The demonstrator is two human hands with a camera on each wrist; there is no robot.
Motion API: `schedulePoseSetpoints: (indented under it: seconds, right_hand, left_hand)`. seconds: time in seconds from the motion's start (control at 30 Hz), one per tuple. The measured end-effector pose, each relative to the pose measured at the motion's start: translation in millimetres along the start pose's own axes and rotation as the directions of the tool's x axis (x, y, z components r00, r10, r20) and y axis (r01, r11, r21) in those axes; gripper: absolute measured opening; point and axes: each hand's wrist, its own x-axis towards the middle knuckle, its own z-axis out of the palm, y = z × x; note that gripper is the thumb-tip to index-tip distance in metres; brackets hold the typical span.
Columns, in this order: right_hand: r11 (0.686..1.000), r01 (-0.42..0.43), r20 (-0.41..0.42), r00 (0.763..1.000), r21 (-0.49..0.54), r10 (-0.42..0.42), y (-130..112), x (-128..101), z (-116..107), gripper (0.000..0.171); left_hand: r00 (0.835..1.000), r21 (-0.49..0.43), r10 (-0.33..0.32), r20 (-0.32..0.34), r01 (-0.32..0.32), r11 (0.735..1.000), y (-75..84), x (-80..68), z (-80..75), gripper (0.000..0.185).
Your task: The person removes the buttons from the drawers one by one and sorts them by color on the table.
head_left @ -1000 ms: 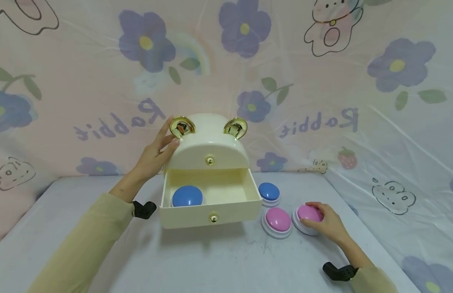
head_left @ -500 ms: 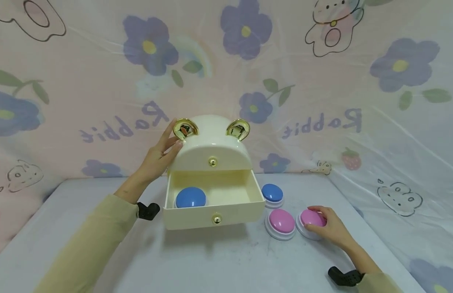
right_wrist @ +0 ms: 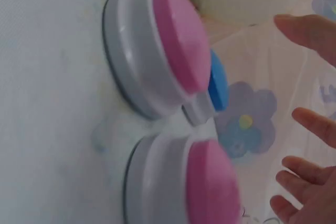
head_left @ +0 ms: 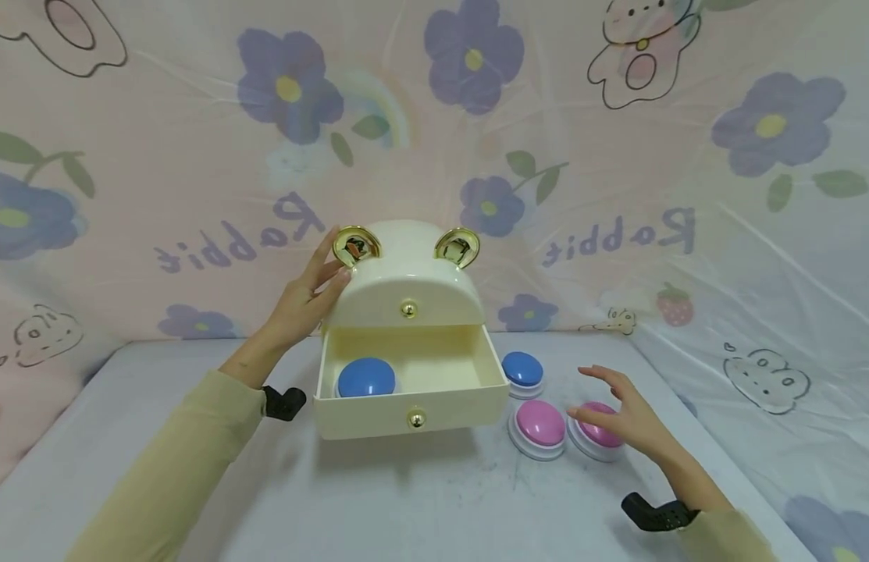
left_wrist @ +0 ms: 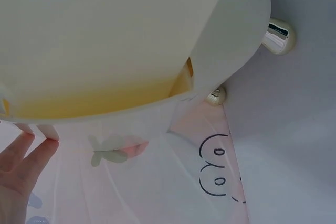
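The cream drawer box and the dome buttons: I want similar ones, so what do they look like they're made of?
Cream drawer box: looks like glossy moulded plastic, going by its smooth sheen; gold ears and knobs mirror-bright, probably plated. Pink buttons: seemingly hard plastic, shiny dome on a white base. Blue button in the drawer looks alike.

one button (head_left: 366, 378) in drawer (head_left: 413, 406), three buttons (head_left: 539, 423) right
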Motion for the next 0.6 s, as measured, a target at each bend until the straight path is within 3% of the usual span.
schedulePoseSetpoints:
  seconds: [0.3,0.5,0.6]
  right_hand:
    - [0.988,0.112,-0.105,0.989,0.103,-0.101,-33.9,17.6,4.8,0.054]
    - [0.943,0.229,-0.196,0.963,0.240,-0.184,-56.3,25.1,10.9,0.043]
    - [0.929,0.238,-0.207,0.961,0.284,-0.183,-70.4,28.4,12.7,0.039]
  left_hand:
    - [1.000,-0.018,0.013,-0.009,-0.013,1.000,4.1,2.0,-1.4,0.066]
    - [1.000,-0.015,0.010,-0.007,-0.011,1.000,0.4,2.0,-0.6,0.065]
    - [1.000,-0.013,0.005,-0.003,-0.005,1.000,-0.7,1.2,-0.2,0.066]
